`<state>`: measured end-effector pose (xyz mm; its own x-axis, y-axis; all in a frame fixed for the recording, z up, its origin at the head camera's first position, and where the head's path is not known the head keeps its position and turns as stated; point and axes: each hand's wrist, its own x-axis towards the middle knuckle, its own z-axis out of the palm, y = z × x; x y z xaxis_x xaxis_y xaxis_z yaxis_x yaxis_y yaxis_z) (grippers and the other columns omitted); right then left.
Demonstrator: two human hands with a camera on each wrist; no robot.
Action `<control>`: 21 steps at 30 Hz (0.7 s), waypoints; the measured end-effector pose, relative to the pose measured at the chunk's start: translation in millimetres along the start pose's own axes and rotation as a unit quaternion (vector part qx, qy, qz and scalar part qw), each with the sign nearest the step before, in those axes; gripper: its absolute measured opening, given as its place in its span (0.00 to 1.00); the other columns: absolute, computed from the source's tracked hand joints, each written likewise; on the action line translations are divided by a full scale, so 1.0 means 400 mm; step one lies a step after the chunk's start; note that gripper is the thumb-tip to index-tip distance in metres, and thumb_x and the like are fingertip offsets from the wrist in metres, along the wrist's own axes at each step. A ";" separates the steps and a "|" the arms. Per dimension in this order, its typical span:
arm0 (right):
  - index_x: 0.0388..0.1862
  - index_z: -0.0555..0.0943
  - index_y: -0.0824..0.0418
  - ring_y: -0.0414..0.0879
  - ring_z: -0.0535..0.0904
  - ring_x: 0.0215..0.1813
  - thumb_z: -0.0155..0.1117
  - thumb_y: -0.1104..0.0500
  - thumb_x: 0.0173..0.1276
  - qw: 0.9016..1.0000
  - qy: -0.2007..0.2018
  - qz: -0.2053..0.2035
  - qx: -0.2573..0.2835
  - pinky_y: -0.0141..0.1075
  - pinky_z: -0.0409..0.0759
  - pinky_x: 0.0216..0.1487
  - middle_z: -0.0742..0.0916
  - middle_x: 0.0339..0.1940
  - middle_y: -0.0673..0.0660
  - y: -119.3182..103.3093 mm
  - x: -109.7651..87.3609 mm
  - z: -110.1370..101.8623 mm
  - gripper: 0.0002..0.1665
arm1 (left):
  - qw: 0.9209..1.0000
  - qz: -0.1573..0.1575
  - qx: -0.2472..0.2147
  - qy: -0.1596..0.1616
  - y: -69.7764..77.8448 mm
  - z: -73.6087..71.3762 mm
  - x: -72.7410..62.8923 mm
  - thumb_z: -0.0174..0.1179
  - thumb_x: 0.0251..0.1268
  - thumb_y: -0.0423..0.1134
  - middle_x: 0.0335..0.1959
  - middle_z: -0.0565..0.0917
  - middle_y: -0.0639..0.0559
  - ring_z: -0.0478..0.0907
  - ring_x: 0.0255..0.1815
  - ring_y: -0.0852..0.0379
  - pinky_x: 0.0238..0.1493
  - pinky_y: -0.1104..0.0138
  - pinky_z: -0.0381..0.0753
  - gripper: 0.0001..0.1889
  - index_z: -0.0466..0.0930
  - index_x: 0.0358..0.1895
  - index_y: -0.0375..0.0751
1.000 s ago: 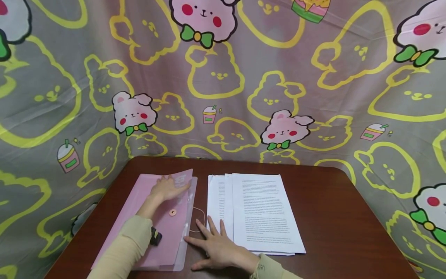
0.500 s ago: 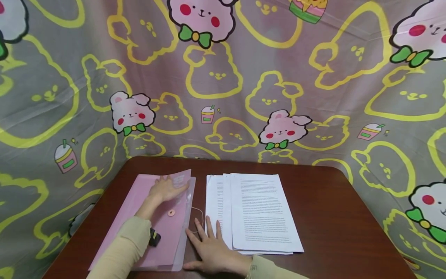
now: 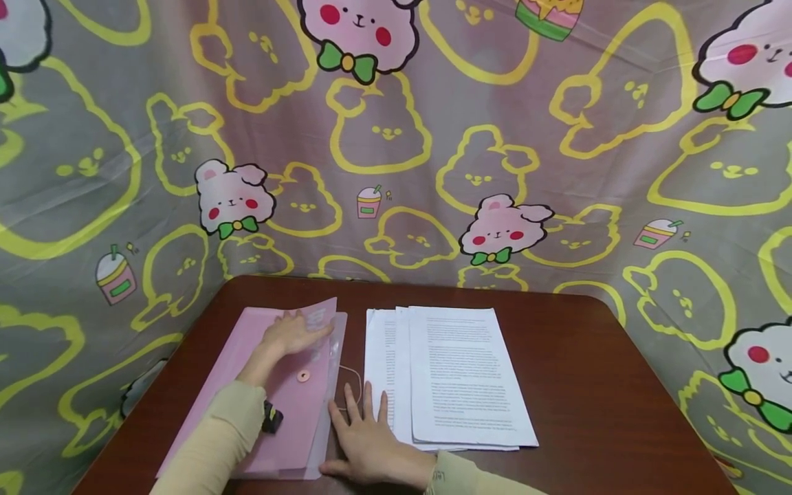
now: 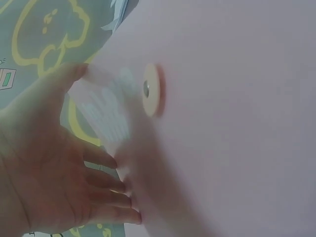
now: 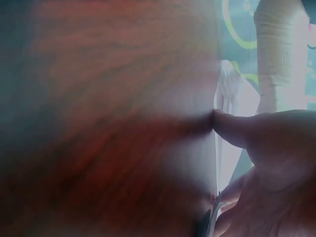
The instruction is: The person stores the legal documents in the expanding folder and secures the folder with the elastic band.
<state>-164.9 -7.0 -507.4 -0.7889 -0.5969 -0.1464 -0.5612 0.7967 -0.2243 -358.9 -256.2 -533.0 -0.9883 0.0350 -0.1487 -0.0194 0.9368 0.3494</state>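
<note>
A pink plastic document folder (image 3: 213, 385) lies on the left of the table, its flap reaching toward a translucent right edge. My left hand (image 3: 289, 335) rests on the folder's far part with the fingers spread; in the left wrist view its fingertips touch the pink sheet. A round button (image 3: 303, 376) sits on the flap, and a thin string (image 3: 360, 385) loops out from the right edge. My right hand (image 3: 371, 440) lies with spread fingers between the folder and the printed papers (image 3: 473, 378), thumb close to the folder's near right corner.
The papers form an uneven stack in the middle of the dark brown table (image 3: 581, 385). A patterned cloth curtain (image 3: 396, 172) surrounds the table's back and sides. A small black device (image 3: 271, 416) is at the left wrist.
My right hand has shifted slightly left toward the folder's edge. The left hand stays on the folder, and the papers lie as before.
</note>
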 end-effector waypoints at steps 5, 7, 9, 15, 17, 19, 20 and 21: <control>0.90 0.63 0.52 0.77 0.55 0.89 0.71 0.22 0.66 1.000 0.004 -0.003 -0.011 0.78 0.60 0.81 0.62 0.91 0.68 -0.001 0.000 -0.002 0.63 | 1.000 -0.002 0.008 0.003 -0.003 -0.005 0.003 0.42 0.59 0.94 0.81 0.64 0.15 0.64 0.80 0.14 0.71 0.27 0.75 0.76 0.58 0.82 0.19; 0.90 0.63 0.51 0.77 0.55 0.89 0.71 0.21 0.65 1.000 0.003 -0.004 -0.015 0.78 0.60 0.81 0.62 0.91 0.67 0.000 -0.001 -0.003 0.64 | 1.000 0.002 0.006 0.000 -0.006 -0.011 0.003 0.44 0.60 0.93 0.80 0.67 0.17 0.67 0.79 0.17 0.71 0.28 0.76 0.73 0.63 0.81 0.22; 0.90 0.62 0.51 0.77 0.54 0.90 0.71 0.21 0.65 1.000 0.001 -0.004 -0.015 0.77 0.60 0.82 0.62 0.91 0.67 0.002 -0.002 -0.002 0.64 | 1.000 0.010 -0.006 -0.004 -0.010 -0.020 -0.001 0.46 0.61 0.91 0.79 0.70 0.20 0.68 0.80 0.19 0.73 0.30 0.75 0.70 0.66 0.80 0.24; 0.90 0.63 0.51 0.76 0.53 0.90 0.71 0.21 0.65 1.000 0.005 -0.004 -0.012 0.77 0.60 0.82 0.62 0.91 0.67 0.006 -0.003 0.005 0.64 | 0.998 0.038 -0.026 -0.039 0.009 -0.074 -0.039 0.45 0.66 0.89 0.80 0.68 0.21 0.65 0.82 0.21 0.79 0.31 0.68 0.68 0.65 0.80 0.21; 0.89 0.63 0.51 0.76 0.54 0.90 0.71 0.21 0.65 1.000 0.007 -0.004 -0.013 0.77 0.60 0.81 0.62 0.91 0.67 0.006 -0.001 0.007 0.64 | 0.997 0.041 -0.022 -0.054 0.026 -0.097 -0.063 0.43 0.68 0.88 0.81 0.66 0.19 0.63 0.83 0.20 0.81 0.30 0.66 0.68 0.62 0.81 0.19; 0.89 0.63 0.51 0.76 0.54 0.90 0.71 0.21 0.65 1.000 0.008 -0.004 -0.014 0.77 0.60 0.81 0.62 0.91 0.67 0.006 0.000 0.008 0.64 | 0.997 0.043 -0.019 -0.057 0.034 -0.110 -0.079 0.41 0.69 0.87 0.81 0.65 0.18 0.62 0.83 0.19 0.82 0.30 0.65 0.68 0.61 0.81 0.19; 0.89 0.63 0.51 0.76 0.54 0.90 0.71 0.21 0.64 1.000 0.009 -0.004 -0.013 0.77 0.60 0.81 0.62 0.91 0.67 0.006 0.000 0.008 0.64 | 0.997 0.042 -0.020 -0.058 0.039 -0.115 -0.084 0.41 0.69 0.87 0.81 0.65 0.18 0.62 0.83 0.19 0.82 0.30 0.64 0.67 0.61 0.81 0.19; 0.89 0.63 0.51 0.76 0.54 0.90 0.71 0.21 0.64 1.000 0.008 -0.004 -0.012 0.77 0.60 0.81 0.62 0.91 0.67 0.006 0.001 0.008 0.64 | 0.997 0.040 -0.017 -0.060 0.044 -0.120 -0.090 0.41 0.71 0.85 0.81 0.65 0.18 0.62 0.83 0.19 0.82 0.31 0.64 0.66 0.61 0.81 0.19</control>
<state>-165.7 -5.7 -511.0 -0.7884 -0.6016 -0.1285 -0.5731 0.7942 -0.2020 -331.1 -257.6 -477.2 -0.9615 0.1535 -0.2280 0.0525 0.9169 0.3957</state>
